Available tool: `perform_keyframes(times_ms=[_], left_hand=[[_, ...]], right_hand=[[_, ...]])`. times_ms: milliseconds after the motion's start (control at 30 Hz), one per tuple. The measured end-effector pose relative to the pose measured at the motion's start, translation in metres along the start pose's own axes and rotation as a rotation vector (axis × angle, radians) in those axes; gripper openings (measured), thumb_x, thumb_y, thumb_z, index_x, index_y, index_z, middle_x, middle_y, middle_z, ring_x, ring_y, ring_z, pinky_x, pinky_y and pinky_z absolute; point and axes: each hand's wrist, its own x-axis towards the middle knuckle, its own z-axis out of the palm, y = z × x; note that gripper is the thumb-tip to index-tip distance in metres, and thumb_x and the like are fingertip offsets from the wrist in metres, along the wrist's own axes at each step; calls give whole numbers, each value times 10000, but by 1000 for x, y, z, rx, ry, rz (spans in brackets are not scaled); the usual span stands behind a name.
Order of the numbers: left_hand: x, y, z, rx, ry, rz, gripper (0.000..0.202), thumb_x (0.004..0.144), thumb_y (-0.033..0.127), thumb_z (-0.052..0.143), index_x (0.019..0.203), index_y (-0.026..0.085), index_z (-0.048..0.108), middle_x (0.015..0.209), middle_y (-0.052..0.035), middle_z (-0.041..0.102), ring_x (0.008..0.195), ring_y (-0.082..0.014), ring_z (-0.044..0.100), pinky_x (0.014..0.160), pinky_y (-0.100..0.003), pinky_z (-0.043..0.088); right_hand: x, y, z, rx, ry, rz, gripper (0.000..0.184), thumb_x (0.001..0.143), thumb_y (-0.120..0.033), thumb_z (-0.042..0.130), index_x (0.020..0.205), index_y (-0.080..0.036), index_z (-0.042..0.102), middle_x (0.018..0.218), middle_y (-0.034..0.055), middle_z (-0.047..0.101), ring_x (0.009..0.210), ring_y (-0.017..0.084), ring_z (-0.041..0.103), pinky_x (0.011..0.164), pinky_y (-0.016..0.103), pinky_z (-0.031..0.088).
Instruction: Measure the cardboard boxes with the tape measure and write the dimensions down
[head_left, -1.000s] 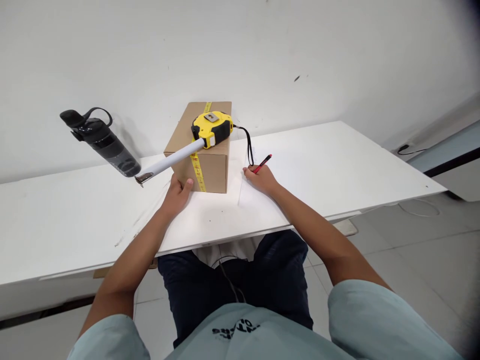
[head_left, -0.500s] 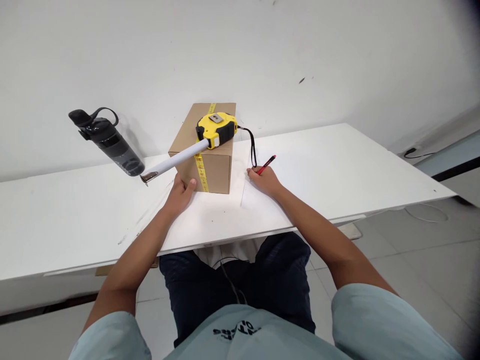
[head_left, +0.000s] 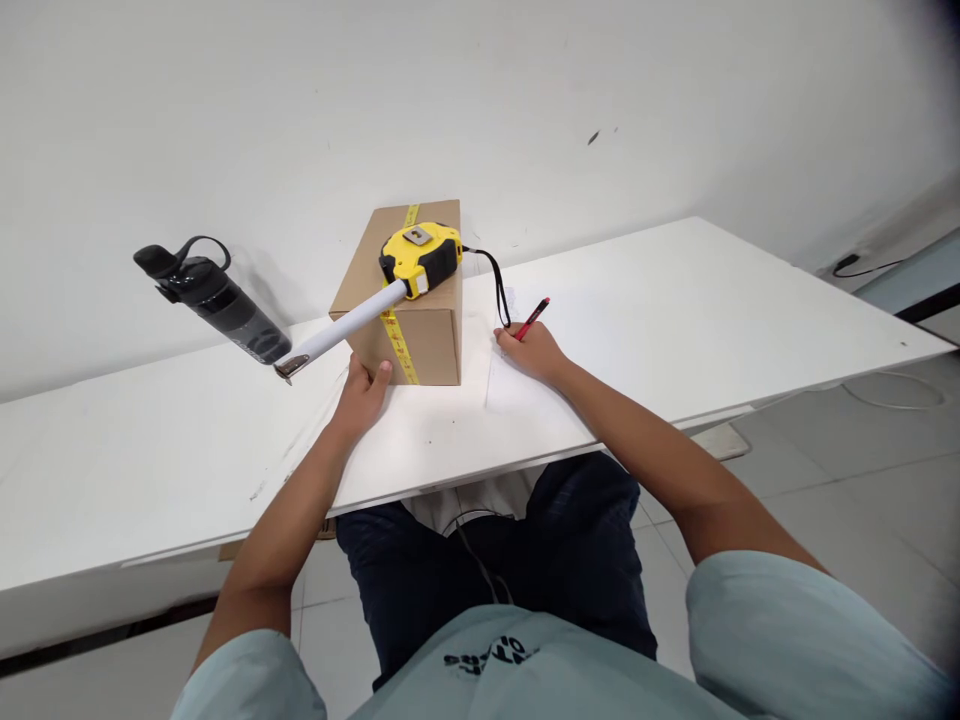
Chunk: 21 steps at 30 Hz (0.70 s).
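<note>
My right hand [head_left: 529,349] is closed around a red and black pen [head_left: 532,319], resting on a sheet of white paper [head_left: 517,390]. My left hand [head_left: 363,394] grips the lower left corner of a cardboard box [head_left: 435,345], thumb on the front face and fingers partly hidden along its left side. Yellow printed tape runs over the box. On top lies a yellow and black tape measure [head_left: 421,258], its white blade [head_left: 352,325] extended past the box's left edge. Its black wrist strap [head_left: 498,285] hangs down near my right hand.
A dark water bottle [head_left: 225,305] stands left of the box, close to the metal end of the blade. The white table [head_left: 660,300] runs along a white wall [head_left: 480,100]. A black plug with a cable [head_left: 847,264] is at the far right.
The whole view has tilted and shifted slightly. Both hands keep their holds on the box and the pen, with the pen hand staying at about the same place on the paper.
</note>
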Motion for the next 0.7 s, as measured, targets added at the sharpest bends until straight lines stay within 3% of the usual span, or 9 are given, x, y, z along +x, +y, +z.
perform_keyframes(times_ms=[233,433,567,700], left_hand=[[-1,0,-2,22,0,-17,837,1007,747,595,1573,161,401,1686,-233,517,1657,-359,400,1370,-509,341],[-1,2,-1,10,-5,-15,857,989,756,594,1549,135,406,1671,-257,519,1656,-377,394,1367,-536,344],[-1,2,0,-17,-11,-23,821,998,728,602,1554,155,410,1626,-242,568,1641,-366,422,1354,-527,368],[-1,0,0,-12,-8,-33,854,980,758,615,1555,162,407,1663,-249,525,1609,-382,467,1335,-523,402]], right_hand=[[-2,-5,-2,-26,-32,-10,418,914,-476,597,603,-240,450,618,2,482,671,157,442,685,327,350],[-3,-10,-3,-46,-38,12,391,928,-475,542,621,-238,493,631,7,515,681,168,472,693,335,359],[-4,-10,-3,-59,-33,18,402,923,-475,554,611,-240,458,638,8,523,683,164,461,695,334,369],[-4,-8,-3,-64,-44,3,425,913,-485,562,593,-240,428,635,11,526,677,159,462,691,326,382]])
